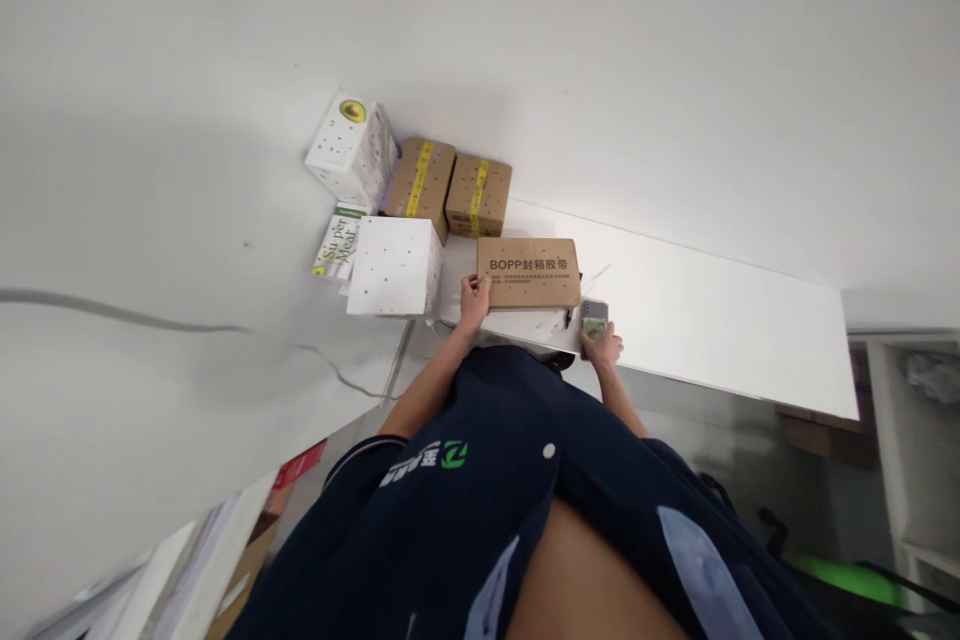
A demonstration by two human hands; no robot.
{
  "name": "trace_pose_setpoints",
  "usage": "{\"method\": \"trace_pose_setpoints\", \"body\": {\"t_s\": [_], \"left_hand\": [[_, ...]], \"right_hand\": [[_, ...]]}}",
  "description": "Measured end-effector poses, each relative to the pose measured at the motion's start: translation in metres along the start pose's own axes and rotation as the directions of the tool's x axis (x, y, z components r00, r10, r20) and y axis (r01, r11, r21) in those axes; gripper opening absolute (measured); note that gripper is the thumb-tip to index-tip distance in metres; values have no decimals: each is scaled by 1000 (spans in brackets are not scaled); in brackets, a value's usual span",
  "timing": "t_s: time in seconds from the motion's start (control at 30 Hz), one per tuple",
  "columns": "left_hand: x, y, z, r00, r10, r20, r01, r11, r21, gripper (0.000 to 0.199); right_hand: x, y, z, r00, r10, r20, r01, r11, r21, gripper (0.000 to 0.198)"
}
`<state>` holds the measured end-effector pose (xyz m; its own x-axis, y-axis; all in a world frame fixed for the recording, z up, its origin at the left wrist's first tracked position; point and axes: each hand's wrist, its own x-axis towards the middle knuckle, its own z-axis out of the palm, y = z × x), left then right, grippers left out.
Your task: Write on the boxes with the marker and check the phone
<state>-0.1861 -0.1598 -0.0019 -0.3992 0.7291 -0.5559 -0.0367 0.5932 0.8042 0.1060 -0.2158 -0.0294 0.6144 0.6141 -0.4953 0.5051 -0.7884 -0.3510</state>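
A brown cardboard box [529, 272] printed "BOPP" with Chinese characters lies on the white tabletop in front of my body. My left hand [475, 302] grips its lower left corner, thumb on the top face and fingers curled at the side. To the right of the box, my right hand [604, 347] is closed around a small, flat, phone-like object [595, 312], grey at the top and greenish below. That object is at the table's near edge, apart from the box. A white speckled box [394, 267] stands just left of my left hand.
Two brown boxes with yellow tape, a left one [424, 178] and a right one [478, 195], stand against the wall. Beside them are a white avocado-printed box [352, 148] and a "Super Meal" package [339, 245]. The white table [727, 310] extends right towards a shelf unit [911, 450].
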Motion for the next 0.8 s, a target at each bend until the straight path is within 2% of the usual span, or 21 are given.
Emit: {"method": "trace_pose_setpoints", "body": {"t_s": [0.07,0.17,0.2,0.23,0.3,0.33,0.4,0.47,0.57,0.7,0.8], "left_hand": [[0,0,0,1000,12,-3,-12,1000,-4,33],[1,0,1,1000,22,-10,-22,1000,-3,32],[1,0,1,1000,22,-10,-22,1000,-1,32],[1,0,1,1000,20,-10,-20,1000,2,32],[1,0,1,1000,15,-8,-15,1000,7,32],[1,1,1,1000,12,-7,-12,1000,9,32],[1,2,1,1000,7,-4,-7,1000,14,33],[2,2,0,1000,6,2,-6,1000,19,35],[3,2,0,1000,8,7,-9,1000,24,35],[7,-2,2,1000,31,-2,-31,999,24,33],[10,-6,4,998,60,-6,-60,998,15,32]], "right_hand": [[-1,-4,-5,996,67,60,-80,965,251,86],[-2,-12,-17,982,64,176,-140,877,460,63],[-4,-17,-22,969,50,240,-184,797,575,56],[-6,-22,-28,948,13,319,-244,672,699,50],[-14,-36,-42,877,-163,453,-381,339,860,43],[-20,-43,-49,830,-283,480,-435,208,876,43],[-33,-61,-62,726,-508,463,-491,88,867,50],[-46,-79,-71,627,-651,428,-519,60,852,56],[-62,-103,-73,510,-748,425,-552,93,828,57],[-77,-123,-60,380,-757,532,-615,224,756,59],[-89,-125,-42,287,-718,634,-646,343,681,56]]}}
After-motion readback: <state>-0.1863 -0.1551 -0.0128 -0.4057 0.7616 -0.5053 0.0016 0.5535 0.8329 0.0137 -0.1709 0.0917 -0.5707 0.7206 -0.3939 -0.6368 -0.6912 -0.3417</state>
